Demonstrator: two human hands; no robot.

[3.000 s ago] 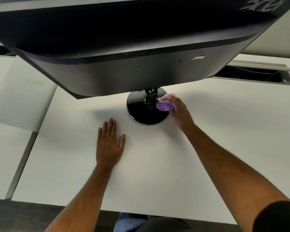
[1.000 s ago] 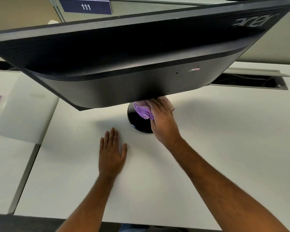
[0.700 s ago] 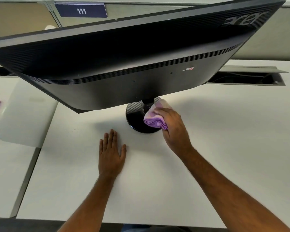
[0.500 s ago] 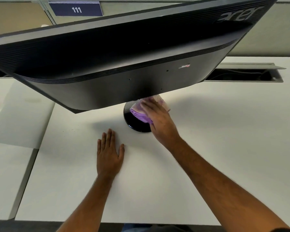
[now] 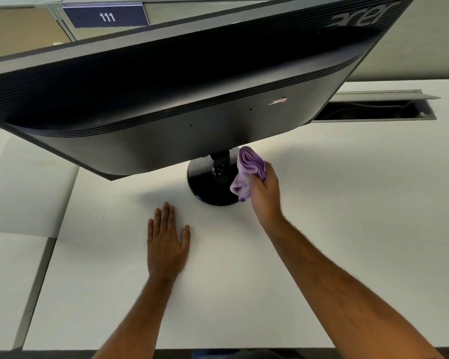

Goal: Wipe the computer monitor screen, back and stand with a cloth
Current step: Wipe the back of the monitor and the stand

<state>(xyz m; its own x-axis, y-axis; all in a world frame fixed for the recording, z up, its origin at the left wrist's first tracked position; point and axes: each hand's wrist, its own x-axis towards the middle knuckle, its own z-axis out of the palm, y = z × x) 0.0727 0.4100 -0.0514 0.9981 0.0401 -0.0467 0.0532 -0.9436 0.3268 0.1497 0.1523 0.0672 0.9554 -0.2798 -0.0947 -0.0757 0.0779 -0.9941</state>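
Here, a black Acer monitor point(image 5: 182, 99) is standing on a white desk point(image 5: 335, 229), its ribbed back panel facing the camera and filling the upper half of the view. The screen side is facing away and cannot be seen. The monitor's round glossy black stand base point(image 5: 208, 187) is sitting toward the far middle of the desktop, with a short black neck point(image 5: 219, 164) rising from it into the underside of the panel.

The right hand point(image 5: 266, 193) is gripping a bunched purple microfibre cloth point(image 5: 249, 174), fingers curled round it, and is holding it against the right side of the neck and over the right rim of the base. Folds of the cloth are sticking up above the knuckles, just beside the lower edge of the panel.

The left hand point(image 5: 166, 242) is lying flat on the desktop, palm down, fingers straight and close together, holding nothing. It is resting near the base on its near left side, not touching it.

Toward the far right corner of the desktop a cable tray opening point(image 5: 373, 112) with a grey hinged flap is showing dark cables inside. A second white desk surface point(image 5: 24, 198) is adjoining along the left edge. Behind the monitor, at the far left, a blue number plate reading 111 point(image 5: 106, 16) is sitting on a partition wall point(image 5: 412, 47).
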